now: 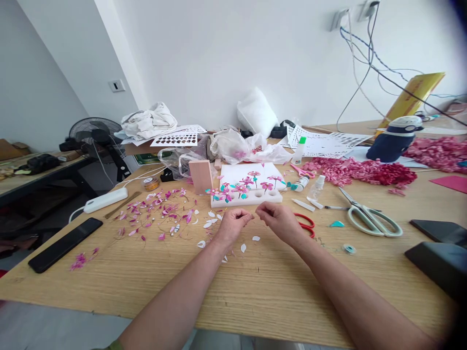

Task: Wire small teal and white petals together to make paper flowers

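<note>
Flowers: pink with teal, on thin stems at the white block, near the middle of the surface.
Left grip: thumb and fingers pinched together, just short of the white block; I cannot tell whether something fine sits between the tips.
Right grip: pinched too, facing the left one across a narrow gap; on my feed I cannot make out what it holds, if anything.
White petals: loose around my left wrist, a couple lying on the near side of the gap.
Red scissors: handles showing just beside my right grip, the rest hidden.
Pink petals: scattered to the left of my left grip, fine wires among them.
Wood block: upright, at the left end of the white block.
Spray bottle: standing to the right, beyond the red handles.
Big scissors: farther right, pale handles toward me.
Spool: small, nearer me than those.
Phone: flat, at far left.
Pink heap: back right, beside the flask.
</note>
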`<act>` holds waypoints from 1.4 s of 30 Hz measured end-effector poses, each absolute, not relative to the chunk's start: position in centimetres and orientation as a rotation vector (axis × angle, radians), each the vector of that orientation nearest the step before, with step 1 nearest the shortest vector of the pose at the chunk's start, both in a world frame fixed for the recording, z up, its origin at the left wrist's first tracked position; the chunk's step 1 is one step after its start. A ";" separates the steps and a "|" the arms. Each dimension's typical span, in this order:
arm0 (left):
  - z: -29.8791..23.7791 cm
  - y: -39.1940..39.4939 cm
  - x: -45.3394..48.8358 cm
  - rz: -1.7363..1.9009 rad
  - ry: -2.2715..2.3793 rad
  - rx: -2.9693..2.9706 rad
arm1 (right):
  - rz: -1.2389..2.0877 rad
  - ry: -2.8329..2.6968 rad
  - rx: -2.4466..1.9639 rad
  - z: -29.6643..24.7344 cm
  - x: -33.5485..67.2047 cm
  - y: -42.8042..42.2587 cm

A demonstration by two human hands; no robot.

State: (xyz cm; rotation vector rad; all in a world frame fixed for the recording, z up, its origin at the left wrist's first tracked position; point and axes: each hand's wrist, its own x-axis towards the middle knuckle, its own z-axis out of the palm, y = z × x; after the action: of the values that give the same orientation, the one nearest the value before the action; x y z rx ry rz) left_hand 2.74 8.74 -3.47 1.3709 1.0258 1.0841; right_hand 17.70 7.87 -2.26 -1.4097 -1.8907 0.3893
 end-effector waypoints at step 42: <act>-4.4 9.4 2.0 1.045 0.819 1.047 | -0.108 -2.221 -1.113 -1.8 18.1 7.4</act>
State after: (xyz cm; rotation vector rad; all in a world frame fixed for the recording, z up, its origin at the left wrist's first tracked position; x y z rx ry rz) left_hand 1.96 9.45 -4.40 1.0472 0.8185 1.0447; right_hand 18.14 7.45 -1.84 -1.1135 -2.2207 -0.1083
